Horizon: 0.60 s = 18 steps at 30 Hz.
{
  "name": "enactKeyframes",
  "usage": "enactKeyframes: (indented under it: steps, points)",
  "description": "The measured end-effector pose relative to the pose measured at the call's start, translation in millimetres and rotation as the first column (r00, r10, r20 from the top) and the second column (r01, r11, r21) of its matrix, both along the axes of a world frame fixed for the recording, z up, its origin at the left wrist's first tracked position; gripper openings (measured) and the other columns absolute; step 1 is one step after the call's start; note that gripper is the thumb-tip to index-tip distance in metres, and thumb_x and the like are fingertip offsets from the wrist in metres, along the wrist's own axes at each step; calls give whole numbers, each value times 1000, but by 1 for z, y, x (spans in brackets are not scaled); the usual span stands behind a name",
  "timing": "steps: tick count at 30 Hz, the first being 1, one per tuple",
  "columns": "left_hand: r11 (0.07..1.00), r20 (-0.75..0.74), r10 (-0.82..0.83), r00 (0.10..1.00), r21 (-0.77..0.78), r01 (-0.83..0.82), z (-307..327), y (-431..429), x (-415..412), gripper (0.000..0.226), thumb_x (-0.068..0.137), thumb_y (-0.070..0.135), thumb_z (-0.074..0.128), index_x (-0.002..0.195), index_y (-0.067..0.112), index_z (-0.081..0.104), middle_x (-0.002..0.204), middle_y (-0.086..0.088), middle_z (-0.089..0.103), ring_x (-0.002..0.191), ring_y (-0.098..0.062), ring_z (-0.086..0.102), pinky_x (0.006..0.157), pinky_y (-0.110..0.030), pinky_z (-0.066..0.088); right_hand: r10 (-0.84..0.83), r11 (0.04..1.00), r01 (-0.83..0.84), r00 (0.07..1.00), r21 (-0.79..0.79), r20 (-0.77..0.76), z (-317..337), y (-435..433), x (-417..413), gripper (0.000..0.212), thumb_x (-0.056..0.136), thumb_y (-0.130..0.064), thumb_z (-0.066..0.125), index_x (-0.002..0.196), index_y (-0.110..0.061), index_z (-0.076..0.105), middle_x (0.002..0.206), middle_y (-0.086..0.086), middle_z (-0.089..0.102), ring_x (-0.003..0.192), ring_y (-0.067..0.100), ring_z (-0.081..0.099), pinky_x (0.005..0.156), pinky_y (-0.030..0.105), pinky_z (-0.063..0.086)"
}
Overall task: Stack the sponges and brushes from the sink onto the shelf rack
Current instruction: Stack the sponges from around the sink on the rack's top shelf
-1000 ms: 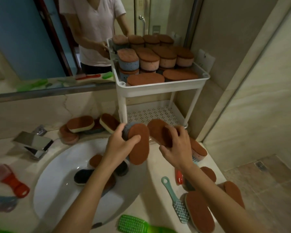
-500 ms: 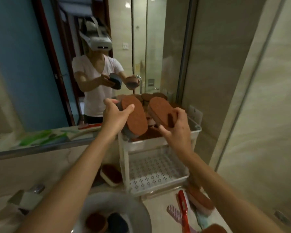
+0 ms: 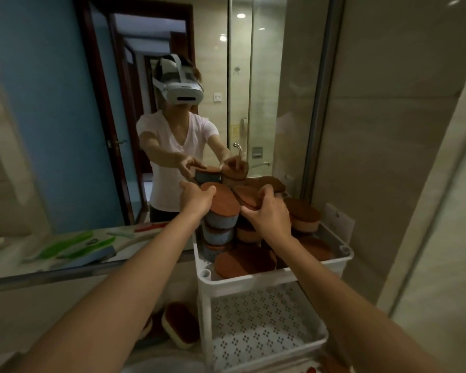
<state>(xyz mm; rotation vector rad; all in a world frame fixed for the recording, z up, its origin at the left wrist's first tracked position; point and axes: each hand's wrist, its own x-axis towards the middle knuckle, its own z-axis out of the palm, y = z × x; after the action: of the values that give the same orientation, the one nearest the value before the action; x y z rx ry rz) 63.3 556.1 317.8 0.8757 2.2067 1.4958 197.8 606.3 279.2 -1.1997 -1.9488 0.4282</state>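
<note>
Over the white shelf rack (image 3: 253, 281) and its crowded top tray, the left hand (image 3: 198, 199) is gripping a blue sponge (image 3: 223, 207) sitting on the blue stack, while just beside it the right hand (image 3: 269, 215) is curling around a second sponge (image 3: 246, 197), seemingly resting on its pile, the mirror (image 3: 65, 130) behind reflecting both.

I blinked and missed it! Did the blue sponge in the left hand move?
Yes. The blue sponge went up from below the rack's top tray onto the blue stack inside it, with the left hand gripping it.
</note>
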Motion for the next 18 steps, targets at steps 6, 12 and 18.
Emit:
enactKeyframes:
  steps: [6,12,18]
  points:
    - [995,-140,38,990,-85,-50,-17,8,-3,51,92,22,49,133,-4,34,126,-20,57,111,-37,56,80,-38,45,56,998,-56,998,-18,9,-4,5,6,48,77,-45,64,111,-17,46,112,12,56,106,31,54,82,37,46]
    - [996,19,-84,996,-31,85,-16,3,-5,62,93,45,39,140,4,36,139,-15,48,124,-33,48,97,-39,40,214,976,-216,973,15,88,-11,6,21,56,78,-38,64,129,-24,46,128,8,53,117,26,49,94,34,42]
    - [899,-67,-416,907,-183,398,-27,-23,3,116,72,41,74,149,27,-11,159,-2,11,142,-25,26,107,-36,34,185,981,-190,976,33,115,-12,6,20,60,81,-39,64,136,-24,45,131,9,56,120,26,49,98,32,40]
